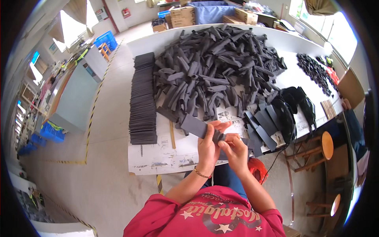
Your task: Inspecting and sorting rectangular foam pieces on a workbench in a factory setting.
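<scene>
My left hand [208,147] holds a flat dark grey foam strip [194,126] that sticks out to the left above the table's near edge. My right hand [235,151] pinches the strip's right end, fingers closed against the left hand. Just behind the hands a big heap of curled dark grey foam pieces [217,67] covers the middle of the white table [158,158]. A long neat row of stacked flat grey sheets [143,98] runs along the table's left side. Several flat strips [262,124] lie fanned out to the right of my hands.
Black bag-like items [294,104] and a pile of small black parts [316,71] lie at the table's right. A wooden stool [321,148] stands right of me, an orange object [256,168] under the table. Cardboard boxes [182,15] and blue crates [106,39] stand farther back.
</scene>
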`<control>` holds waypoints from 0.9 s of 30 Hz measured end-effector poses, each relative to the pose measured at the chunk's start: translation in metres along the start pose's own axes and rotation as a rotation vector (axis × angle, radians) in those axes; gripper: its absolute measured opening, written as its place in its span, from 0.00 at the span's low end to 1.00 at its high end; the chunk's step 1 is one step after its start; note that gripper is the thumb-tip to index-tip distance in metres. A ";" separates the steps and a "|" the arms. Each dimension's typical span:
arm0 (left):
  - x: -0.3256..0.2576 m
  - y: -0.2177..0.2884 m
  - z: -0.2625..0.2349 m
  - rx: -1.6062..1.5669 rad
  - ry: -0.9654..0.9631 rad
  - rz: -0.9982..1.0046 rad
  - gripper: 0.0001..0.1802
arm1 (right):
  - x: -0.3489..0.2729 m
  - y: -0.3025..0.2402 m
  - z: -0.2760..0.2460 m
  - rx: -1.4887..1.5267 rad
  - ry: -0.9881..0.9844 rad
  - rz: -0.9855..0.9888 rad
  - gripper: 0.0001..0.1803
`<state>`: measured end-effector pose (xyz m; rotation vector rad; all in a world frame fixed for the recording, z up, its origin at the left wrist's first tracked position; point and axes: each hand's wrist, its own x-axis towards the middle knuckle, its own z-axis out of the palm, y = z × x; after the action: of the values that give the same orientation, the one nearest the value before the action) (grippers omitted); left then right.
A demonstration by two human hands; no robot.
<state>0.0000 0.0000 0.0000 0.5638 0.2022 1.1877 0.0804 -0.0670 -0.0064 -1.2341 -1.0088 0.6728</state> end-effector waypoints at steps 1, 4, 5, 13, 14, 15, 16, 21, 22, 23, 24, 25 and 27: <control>0.001 0.004 0.002 0.011 -0.011 0.018 0.17 | 0.000 0.001 0.009 0.096 0.081 0.019 0.04; 0.006 0.018 0.002 0.034 0.044 0.057 0.16 | 0.001 -0.008 0.019 0.078 0.191 -0.029 0.08; 0.008 0.019 0.002 0.048 0.032 0.077 0.16 | 0.001 -0.009 0.018 0.114 0.197 0.019 0.08; 0.001 0.012 -0.009 0.073 -0.115 0.050 0.15 | 0.002 -0.030 -0.001 0.126 0.123 0.231 0.09; 0.001 0.013 -0.008 0.089 -0.147 0.053 0.15 | 0.003 -0.021 -0.003 0.022 0.109 0.142 0.11; 0.001 0.014 -0.007 0.087 -0.150 0.048 0.15 | 0.004 -0.021 -0.003 0.021 0.115 0.142 0.11; 0.000 0.015 -0.004 0.109 -0.149 0.057 0.15 | 0.006 -0.022 -0.001 0.034 0.167 0.095 0.11; 0.002 0.018 -0.002 0.138 -0.185 0.060 0.15 | 0.020 -0.020 -0.004 0.067 -0.085 0.174 0.12; 0.003 0.019 -0.005 0.149 -0.163 0.059 0.15 | 0.019 -0.019 -0.005 0.032 -0.070 0.182 0.12; 0.004 0.020 -0.007 0.161 -0.140 0.058 0.16 | 0.017 -0.020 -0.005 -0.003 -0.056 0.189 0.12; 0.004 0.020 -0.010 0.174 -0.111 0.046 0.16 | 0.015 -0.018 -0.006 -0.003 -0.059 0.187 0.12; 0.008 0.022 -0.012 0.174 -0.110 0.050 0.16 | 0.009 -0.014 -0.007 -0.092 -0.022 0.203 0.11; 0.023 0.033 -0.019 -0.094 -0.103 0.145 0.15 | 0.007 -0.006 -0.015 -0.179 0.011 0.220 0.10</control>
<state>-0.0266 0.0351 0.0038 0.5628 0.0172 1.2978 0.0960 -0.0687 0.0007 -1.5199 -0.9471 0.7568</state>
